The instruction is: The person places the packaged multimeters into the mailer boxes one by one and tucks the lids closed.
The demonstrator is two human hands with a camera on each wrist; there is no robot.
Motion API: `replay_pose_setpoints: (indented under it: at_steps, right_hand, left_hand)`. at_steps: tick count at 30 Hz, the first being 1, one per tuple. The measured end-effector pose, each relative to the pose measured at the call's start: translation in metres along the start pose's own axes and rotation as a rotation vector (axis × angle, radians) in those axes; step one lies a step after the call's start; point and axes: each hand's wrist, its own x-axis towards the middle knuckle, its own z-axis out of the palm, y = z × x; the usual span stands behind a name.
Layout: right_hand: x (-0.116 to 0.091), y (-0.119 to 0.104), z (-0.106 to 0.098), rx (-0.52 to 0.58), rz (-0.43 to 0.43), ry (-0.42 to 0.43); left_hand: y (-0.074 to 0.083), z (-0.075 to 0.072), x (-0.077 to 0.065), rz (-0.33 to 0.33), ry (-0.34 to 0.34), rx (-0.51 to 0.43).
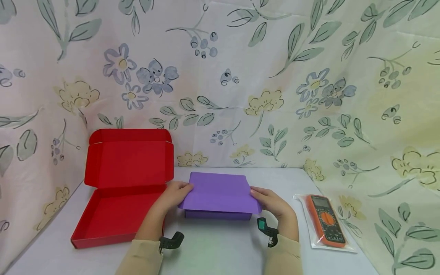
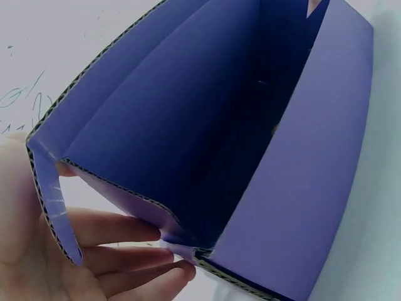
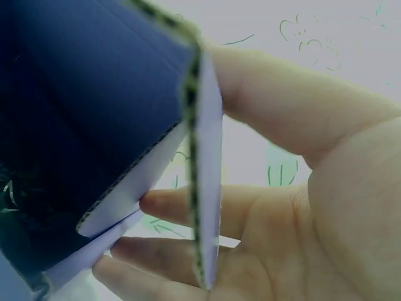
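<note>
A purple cardboard box (image 1: 217, 215) stands in the middle of the table, its lid (image 1: 220, 192) tilted over it with a gap above the front wall. My left hand (image 1: 173, 195) holds the lid's left side, thumb on top and fingers against the box's side wall (image 2: 135, 200). On the opposite side, my right hand (image 1: 274, 200) holds the lid in the same way, its fingertips touching the side flap (image 3: 135, 179). Through the gap the inside is dark; small glints show in the right wrist view, but what lies there I cannot tell.
An open red box (image 1: 117, 214) lies to the left, its lid (image 1: 134, 164) upright behind. At the right lies an orange multimeter (image 1: 326, 219) in a clear plastic bag (image 1: 314, 238). A floral cloth (image 1: 220, 84) hangs behind the white table (image 1: 209, 252).
</note>
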Motion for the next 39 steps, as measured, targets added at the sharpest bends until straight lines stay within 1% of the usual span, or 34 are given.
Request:
replay_pose_setpoints:
  at_steps: [4,7,13,19,25,33,39]
  right_hand:
    - [0.0024,0.0015,0.0016,-0.002,-0.005,-0.004]
    - [0.0042,0.0017,0.0031,-0.012,-0.011,-0.010]
    - [0.0043,0.0010,0.0044,-0.012,-0.013,-0.033]
    - [0.0042,0.0008,0.0045,-0.018,-0.014,-0.043]
    - [0.0034,0.0003,0.0050,-0.026,-0.014,-0.048]
    - [0.0050,0.0027,0.0047,-0.022,0.015,-0.028]
    - [0.0059,0.0043,0.0058,-0.049,0.021,-0.001]
  left_hand:
    - [-0.0007,0.0024,0.0014,-0.016,0.003,-0.024]
    - [-0.0007,0.0037,0.0018,-0.012,0.006,-0.020]
    - [-0.0022,0.0049,0.0013,0.023,0.011,0.015]
    - [-0.0039,0.0049,0.0016,0.060,0.007,0.026]
    - [-0.0074,0.0071,0.0035,0.048,0.007,0.046]
    - [-0.0090,0.0087,0.0044,0.016,0.017,0.088]
    - [-0.0073,0.0086,0.0034,0.012,0.018,0.113]
